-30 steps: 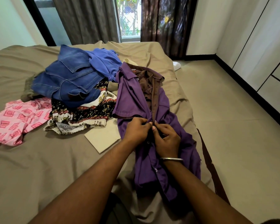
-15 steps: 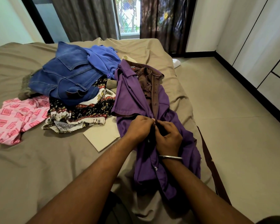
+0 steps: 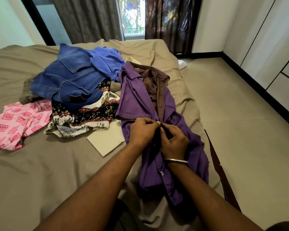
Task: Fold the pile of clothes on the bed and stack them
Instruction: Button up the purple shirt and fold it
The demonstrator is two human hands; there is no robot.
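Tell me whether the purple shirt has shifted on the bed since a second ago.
No. The purple shirt lies beside the denim as before.

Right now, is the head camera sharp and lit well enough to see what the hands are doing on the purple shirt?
Head view: daylight, the left hand and right hand are sharp on the purple shirt; shadow hides the gap between them; the curtains are smeared; wide-angle bend at the edges.

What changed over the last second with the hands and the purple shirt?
Little changed. Both hands, left and right, keep pinching the purple shirt at its front placket; nothing was released. The pile, denim jacket on top, and the pink garment stayed put.
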